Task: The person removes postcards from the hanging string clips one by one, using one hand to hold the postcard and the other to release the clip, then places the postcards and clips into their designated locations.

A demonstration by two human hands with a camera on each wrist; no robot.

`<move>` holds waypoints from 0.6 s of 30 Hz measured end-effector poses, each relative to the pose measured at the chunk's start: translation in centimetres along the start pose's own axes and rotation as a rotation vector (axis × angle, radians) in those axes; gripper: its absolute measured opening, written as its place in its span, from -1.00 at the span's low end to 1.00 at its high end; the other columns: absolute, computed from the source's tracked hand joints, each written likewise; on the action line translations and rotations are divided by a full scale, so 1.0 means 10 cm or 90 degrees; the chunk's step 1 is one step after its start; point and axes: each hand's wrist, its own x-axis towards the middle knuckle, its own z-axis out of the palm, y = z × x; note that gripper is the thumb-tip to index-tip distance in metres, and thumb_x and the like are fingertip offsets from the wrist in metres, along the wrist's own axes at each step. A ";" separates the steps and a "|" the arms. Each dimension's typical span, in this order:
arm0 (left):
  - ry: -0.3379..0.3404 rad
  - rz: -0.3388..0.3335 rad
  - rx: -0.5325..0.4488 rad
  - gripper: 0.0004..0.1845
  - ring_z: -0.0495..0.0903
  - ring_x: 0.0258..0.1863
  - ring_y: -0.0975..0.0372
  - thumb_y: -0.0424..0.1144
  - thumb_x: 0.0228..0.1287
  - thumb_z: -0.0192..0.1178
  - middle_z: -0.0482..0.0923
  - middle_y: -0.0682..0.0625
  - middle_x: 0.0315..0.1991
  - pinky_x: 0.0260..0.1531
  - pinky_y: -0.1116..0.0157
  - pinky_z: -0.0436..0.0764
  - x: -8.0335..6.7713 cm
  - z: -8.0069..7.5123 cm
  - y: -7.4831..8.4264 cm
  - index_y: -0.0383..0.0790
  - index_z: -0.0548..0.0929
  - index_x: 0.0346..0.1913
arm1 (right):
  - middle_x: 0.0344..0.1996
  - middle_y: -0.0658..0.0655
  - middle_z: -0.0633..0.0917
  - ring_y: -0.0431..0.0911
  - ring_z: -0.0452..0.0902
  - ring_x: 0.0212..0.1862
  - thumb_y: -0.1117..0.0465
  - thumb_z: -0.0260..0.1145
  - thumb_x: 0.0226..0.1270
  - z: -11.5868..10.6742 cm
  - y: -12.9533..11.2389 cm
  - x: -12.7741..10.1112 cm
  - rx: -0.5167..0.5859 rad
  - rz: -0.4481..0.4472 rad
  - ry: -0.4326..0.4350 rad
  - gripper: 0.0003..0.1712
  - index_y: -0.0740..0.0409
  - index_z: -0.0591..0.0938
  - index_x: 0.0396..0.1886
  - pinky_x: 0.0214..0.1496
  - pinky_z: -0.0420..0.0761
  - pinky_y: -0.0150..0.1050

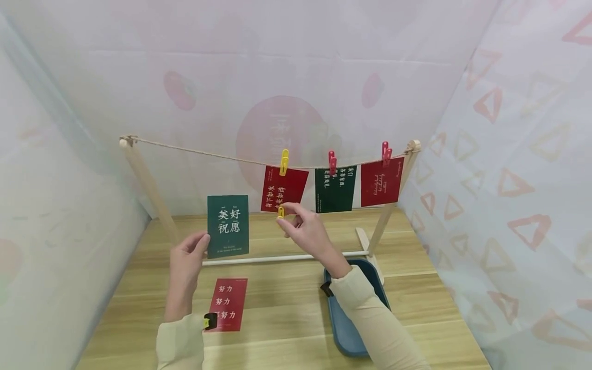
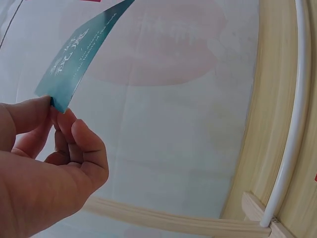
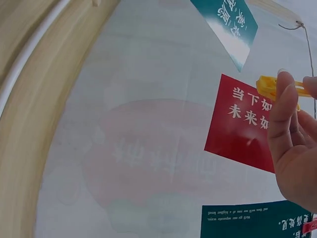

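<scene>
Wooden table [image 1: 287, 308]: smooth pale laminate. 
Drying rack [image 1: 152, 195]: light wood posts, rough twine line [image 1: 203, 153], three cards pegged at right end. 
Green card [image 1: 227, 226]: thin, stiff, glossy, light; likely bends if squeezed, best held at edge. Left hand [image 1: 185, 267] pinches lower left corner, holds card upright above table. 
Yellow peg [image 1: 280, 211]: small hard plastic, springy; right hand [image 1: 307, 231] fingers pinch it just below red card [image 1: 283, 189].

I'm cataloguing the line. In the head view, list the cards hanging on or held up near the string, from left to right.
Dark green card pinched by the left hand → red card under the yellow peg → dark green hanging card → red card by the right post.
</scene>
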 end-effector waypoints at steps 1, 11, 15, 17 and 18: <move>-0.005 -0.004 0.003 -0.55 0.53 -0.15 0.38 0.05 0.42 0.11 0.63 0.17 -0.15 -0.12 0.45 0.51 0.00 -0.01 -0.01 -0.17 0.61 0.17 | -0.12 0.19 0.72 -0.26 0.55 -0.54 0.21 0.36 0.33 0.00 0.01 -0.01 -0.003 0.003 0.001 -0.57 0.26 0.57 0.15 -0.47 0.58 -0.39; -0.045 -0.037 0.014 -0.52 0.47 -0.06 0.29 0.09 0.43 0.07 0.52 0.02 0.06 -0.07 0.42 0.48 -0.07 0.00 -0.12 -0.13 0.58 0.22 | -0.10 0.17 0.72 -0.12 0.60 -0.54 0.20 0.35 0.33 -0.01 0.18 -0.21 0.013 0.071 0.009 -0.60 0.17 0.58 0.14 -0.57 0.51 -0.41; -0.053 -0.057 0.014 -0.49 0.47 -0.03 0.27 0.10 0.43 0.06 0.53 -0.04 0.12 -0.04 0.41 0.47 -0.11 -0.02 -0.16 -0.13 0.55 0.25 | -0.09 0.18 0.71 -0.04 0.62 -0.53 0.20 0.35 0.34 -0.04 0.25 -0.27 0.026 0.097 0.017 -0.60 0.16 0.58 0.15 -0.60 0.48 -0.40; -0.054 -0.064 0.017 -0.47 0.48 -0.01 0.25 0.12 0.43 0.05 0.54 -0.09 0.14 0.01 0.37 0.45 -0.13 -0.02 -0.19 -0.12 0.54 0.27 | -0.08 0.19 0.71 -0.06 0.62 -0.53 0.19 0.35 0.34 -0.05 0.27 -0.29 0.029 0.103 0.017 -0.59 0.16 0.58 0.16 -0.60 0.47 -0.39; -0.052 -0.068 0.013 -0.48 0.49 0.00 0.24 0.13 0.42 0.05 0.54 -0.09 0.15 0.03 0.35 0.44 -0.13 -0.02 -0.20 -0.11 0.54 0.27 | -0.08 0.19 0.70 -0.05 0.62 -0.53 0.18 0.34 0.34 -0.06 0.28 -0.30 0.029 0.105 0.017 -0.59 0.16 0.58 0.16 -0.61 0.47 -0.39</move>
